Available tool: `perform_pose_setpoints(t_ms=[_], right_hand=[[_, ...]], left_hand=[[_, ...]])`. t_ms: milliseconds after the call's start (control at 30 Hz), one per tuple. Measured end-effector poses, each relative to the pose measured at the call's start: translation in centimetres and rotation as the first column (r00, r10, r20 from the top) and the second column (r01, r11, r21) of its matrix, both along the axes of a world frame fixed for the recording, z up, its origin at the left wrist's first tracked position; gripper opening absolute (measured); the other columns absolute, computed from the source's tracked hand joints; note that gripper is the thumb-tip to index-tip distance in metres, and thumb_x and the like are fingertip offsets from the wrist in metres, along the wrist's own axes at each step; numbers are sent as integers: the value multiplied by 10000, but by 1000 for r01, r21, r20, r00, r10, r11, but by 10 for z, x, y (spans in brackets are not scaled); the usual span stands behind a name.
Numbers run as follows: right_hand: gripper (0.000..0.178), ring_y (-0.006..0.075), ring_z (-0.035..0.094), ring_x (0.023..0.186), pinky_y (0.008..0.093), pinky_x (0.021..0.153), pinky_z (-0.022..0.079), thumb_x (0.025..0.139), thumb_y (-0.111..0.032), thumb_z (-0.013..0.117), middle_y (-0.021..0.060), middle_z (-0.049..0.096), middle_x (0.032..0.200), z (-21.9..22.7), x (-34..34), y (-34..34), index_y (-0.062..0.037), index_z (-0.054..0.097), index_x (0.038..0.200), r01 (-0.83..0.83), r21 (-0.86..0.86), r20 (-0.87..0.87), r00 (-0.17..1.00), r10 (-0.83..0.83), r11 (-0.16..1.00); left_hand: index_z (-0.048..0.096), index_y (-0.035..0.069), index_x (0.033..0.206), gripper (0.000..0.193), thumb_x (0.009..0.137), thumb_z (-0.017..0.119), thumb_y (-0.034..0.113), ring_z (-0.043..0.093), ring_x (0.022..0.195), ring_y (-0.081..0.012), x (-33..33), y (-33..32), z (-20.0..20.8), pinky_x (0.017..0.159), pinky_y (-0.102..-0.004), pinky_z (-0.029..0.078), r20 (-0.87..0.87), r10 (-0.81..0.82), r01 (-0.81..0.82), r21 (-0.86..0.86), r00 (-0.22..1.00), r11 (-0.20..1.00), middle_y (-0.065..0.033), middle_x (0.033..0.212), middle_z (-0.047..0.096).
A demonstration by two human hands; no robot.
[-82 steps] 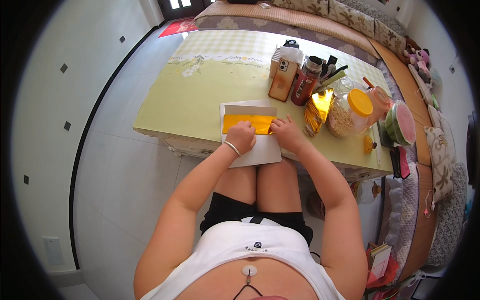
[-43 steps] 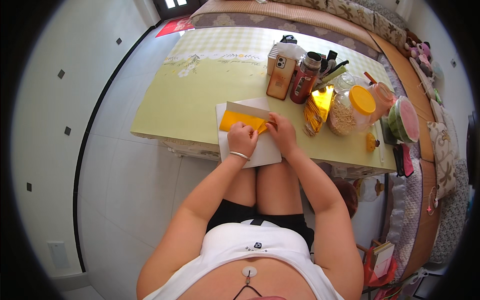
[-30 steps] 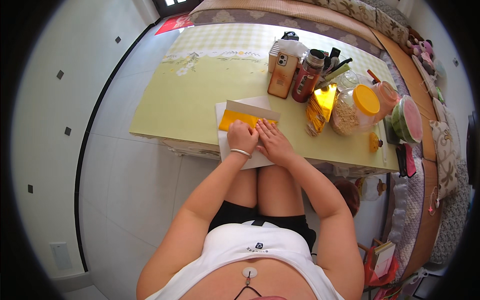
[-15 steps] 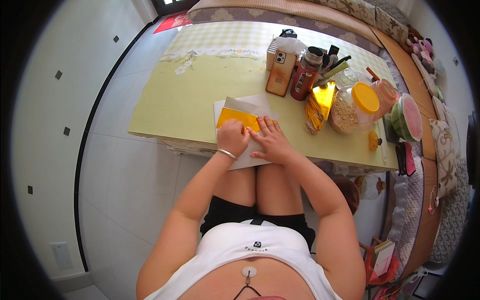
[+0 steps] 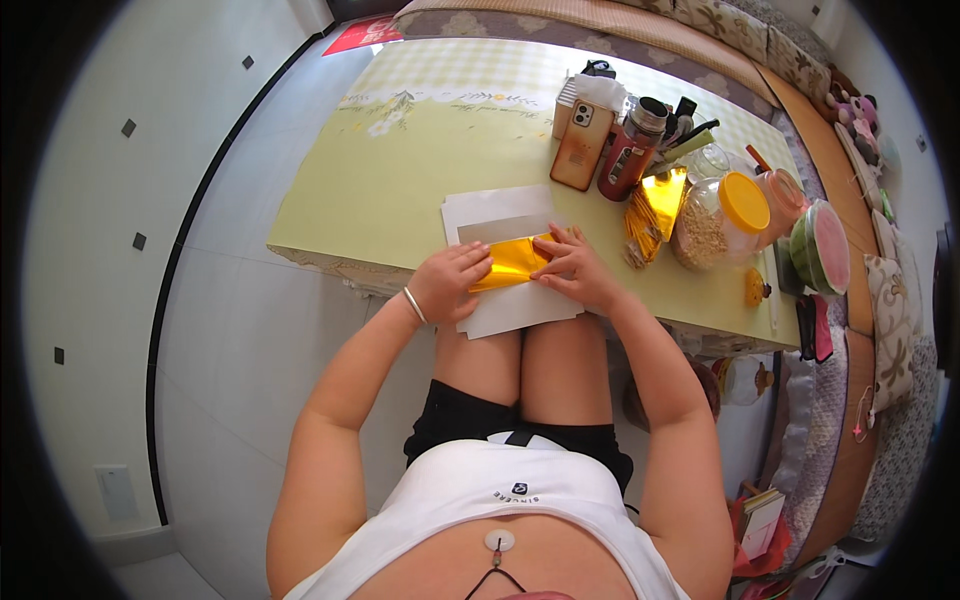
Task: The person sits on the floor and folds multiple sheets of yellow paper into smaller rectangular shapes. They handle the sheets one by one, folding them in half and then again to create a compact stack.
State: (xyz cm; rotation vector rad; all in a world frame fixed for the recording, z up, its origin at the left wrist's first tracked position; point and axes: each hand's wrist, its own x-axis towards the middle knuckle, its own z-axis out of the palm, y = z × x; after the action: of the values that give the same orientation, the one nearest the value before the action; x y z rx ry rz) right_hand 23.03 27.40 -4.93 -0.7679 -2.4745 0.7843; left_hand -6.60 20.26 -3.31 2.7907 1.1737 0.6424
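Beyond your right hand (image 5: 578, 270), an amber-backed phone (image 5: 583, 147) stands propped beside a dark red cylindrical flask (image 5: 629, 155); a bundle of shiny gold sheets (image 5: 656, 208) and a clear, yellow-lidded jar (image 5: 703, 238) occupy the table's right. Between your hands, a glossy gold paper strip (image 5: 512, 264) lies on a flat white sheet (image 5: 510, 311). Your left hand's (image 5: 447, 283) fingers, held together, cover its left end; your right fingers, parted, touch its right end, pinching or not you cannot tell.

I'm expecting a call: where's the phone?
In the head view, the phone stands on the table, above and right of centre, just left of the red bottle and beyond the right hand.
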Motion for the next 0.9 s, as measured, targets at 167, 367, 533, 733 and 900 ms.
perform_pose_setpoints(t_ms=[167,367,533,733,900], right_hand=[[78,369,571,1227,425,1022,470,816,-88,701,110,649,1220,-2,-24,-21,-62,713,889,78,28,-101,992,-75,997],[126,368,596,1178,419,957,508,779,-107,724,105,647,1137,-4,-38,-37,-74,642,868,174,279,-101,983,-151,944],[156,366,601,1102,450,925,495,753,-154,767,124,624,1071,4,-55,-49,-79,645,816,269,269,-152,960,-235,925],[185,325,590,990,420,865,493,737,-171,784,121,609,1007,-13,-76,-53,-56,639,736,480,235,-258,869,-422,845],[172,306,584,977,400,845,496,735,-149,772,112,606,993,-18,-83,-53,-48,635,710,554,216,-265,825,-498,804]], left_hand=[[631,11,1202,460,747,649,71,562,1268,-328,9,-17,1,1075,-438,448,-10,30,-28,122,999,992,-185,1347,591],[671,38,1117,300,820,657,77,620,1201,-293,3,-8,-25,1061,-423,465,-27,-57,62,246,998,967,-128,1253,661],[713,49,948,168,781,720,70,637,1099,-285,-10,1,-42,984,-398,494,295,49,-64,42,954,997,-97,1136,699],[711,55,798,105,798,739,156,574,871,-282,5,22,-31,808,-389,463,413,362,-304,-202,836,931,-68,833,650],[663,70,696,234,788,758,263,557,841,-281,15,37,-32,783,-404,453,279,419,-386,-167,864,907,-72,783,615]])
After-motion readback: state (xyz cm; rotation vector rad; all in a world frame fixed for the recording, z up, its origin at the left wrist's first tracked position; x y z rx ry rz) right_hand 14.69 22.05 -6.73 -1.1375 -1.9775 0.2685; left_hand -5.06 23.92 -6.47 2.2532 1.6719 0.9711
